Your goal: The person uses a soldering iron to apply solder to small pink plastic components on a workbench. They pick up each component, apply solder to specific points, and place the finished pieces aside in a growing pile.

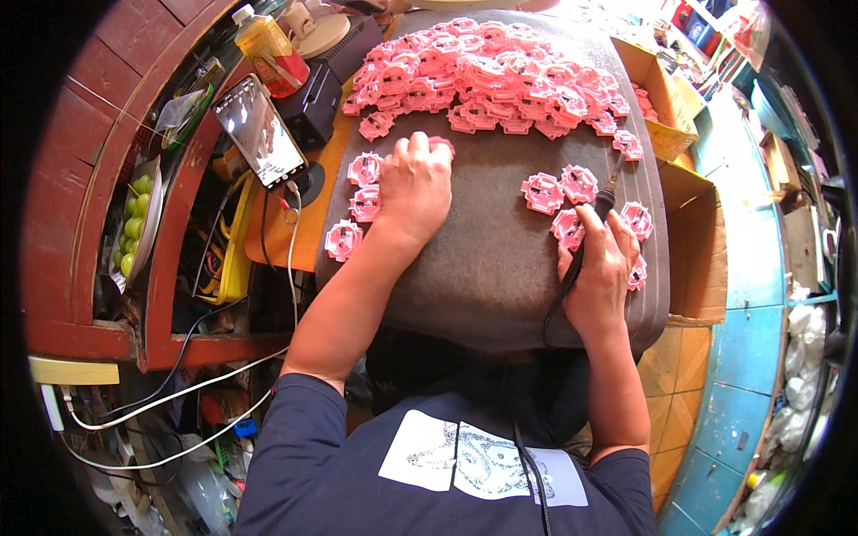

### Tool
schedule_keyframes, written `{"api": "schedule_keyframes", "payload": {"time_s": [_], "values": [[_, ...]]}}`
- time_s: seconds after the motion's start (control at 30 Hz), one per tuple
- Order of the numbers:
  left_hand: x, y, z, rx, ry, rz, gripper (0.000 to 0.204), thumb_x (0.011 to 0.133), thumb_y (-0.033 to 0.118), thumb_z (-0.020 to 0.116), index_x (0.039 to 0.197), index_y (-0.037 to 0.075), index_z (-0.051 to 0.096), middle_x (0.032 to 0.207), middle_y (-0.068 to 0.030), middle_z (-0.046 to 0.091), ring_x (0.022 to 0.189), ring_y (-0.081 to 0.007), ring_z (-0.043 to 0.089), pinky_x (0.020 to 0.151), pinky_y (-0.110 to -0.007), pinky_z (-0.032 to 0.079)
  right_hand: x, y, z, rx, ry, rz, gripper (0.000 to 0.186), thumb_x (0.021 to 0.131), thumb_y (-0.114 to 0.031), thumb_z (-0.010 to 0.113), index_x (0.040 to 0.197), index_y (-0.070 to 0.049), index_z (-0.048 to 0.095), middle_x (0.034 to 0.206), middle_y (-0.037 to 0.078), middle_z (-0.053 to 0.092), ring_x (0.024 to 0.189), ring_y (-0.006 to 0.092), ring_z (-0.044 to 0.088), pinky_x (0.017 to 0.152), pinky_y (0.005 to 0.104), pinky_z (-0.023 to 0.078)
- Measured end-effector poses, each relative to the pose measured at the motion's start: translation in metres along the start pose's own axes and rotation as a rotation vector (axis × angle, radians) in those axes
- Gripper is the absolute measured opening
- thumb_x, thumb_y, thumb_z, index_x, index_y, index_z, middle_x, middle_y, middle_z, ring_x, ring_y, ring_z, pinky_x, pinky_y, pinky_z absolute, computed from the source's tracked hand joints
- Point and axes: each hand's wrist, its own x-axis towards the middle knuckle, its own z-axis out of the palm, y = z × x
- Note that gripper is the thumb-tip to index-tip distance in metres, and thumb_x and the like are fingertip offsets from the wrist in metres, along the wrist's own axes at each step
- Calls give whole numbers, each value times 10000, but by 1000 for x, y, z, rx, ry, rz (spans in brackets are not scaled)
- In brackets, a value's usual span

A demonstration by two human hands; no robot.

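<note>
My left hand point(414, 192) is closed over the dark padded work surface point(483, 259), its fingertips curled on a pink plastic part point(441, 146) that is mostly hidden. Left of that wrist, several like parts form a column, among them one pink part point(343, 240). My right hand point(601, 263) grips a soldering iron point(604, 202) with a black handle and a thin metal tip pointing away from me; its black cord hangs below the palm. Around this hand lie several more parts, such as a pink part point(542, 193). Small dark pieces sit in their middles.
A large heap of pink parts point(483, 76) covers the far end. Cardboard boxes point(693, 241) stand at the right. On the left are a propped phone point(259, 132) with a white cable, a bottle point(271, 52), and a plate of green grapes point(136, 223) on a shelf.
</note>
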Motion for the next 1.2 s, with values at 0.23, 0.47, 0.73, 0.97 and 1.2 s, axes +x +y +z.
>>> {"api": "schedule_keyframes", "payload": {"time_s": [0.23, 0.47, 0.73, 0.97, 1.2], "values": [[-68, 43, -39, -628, -9, 360, 283, 817, -7, 707, 1094, 50, 701, 1186, -141, 670, 1074, -341, 693, 899, -452, 577, -28, -28, -4, 346, 66, -147, 542, 833, -35, 774, 1342, -54, 587, 1236, 192, 692, 1141, 424, 627, 988, 523, 481], [-105, 52, -38, -853, 1, 331, 363, 821, -27, 737, 1175, -28, 659, 1267, -197, 644, 1155, -388, 672, 987, -463, 564, -37, -40, 7, 435, 38, -173, 519, 828, 55, 737, 1317, -46, 594, 1048, 197, 669, 900, 408, 640, 804, 507, 506], [-102, 52, -34, -915, 22, 326, 298, 843, -21, 735, 1126, -28, 645, 1237, -201, 628, 1131, -398, 666, 983, -466, 562, -43, -37, 6, 377, 10, -187, 552, 798, 69, 707, 1327, -41, 591, 994, 177, 656, 859, 397, 622, 776, 496, 490], [-102, 53, -35, -949, 55, 308, 266, 847, -9, 747, 1098, -23, 659, 1217, -197, 641, 1107, -390, 677, 959, -467, 573, -40, -39, 6, 377, 34, -208, 628, 736, 87, 684, 1343, -47, 596, 982, 166, 653, 833, 386, 606, 770, 489, 480], [-106, 56, -28, -953, 103, 266, 300, 833, 27, 787, 1118, 3, 696, 1175, -172, 668, 1057, -373, 695, 908, -458, 582, -37, -44, 3, 430, -4, -192, 593, 768, 87, 697, 1337, -38, 592, 989, 170, 659, 825, 391, 606, 765, 491, 483]]}}
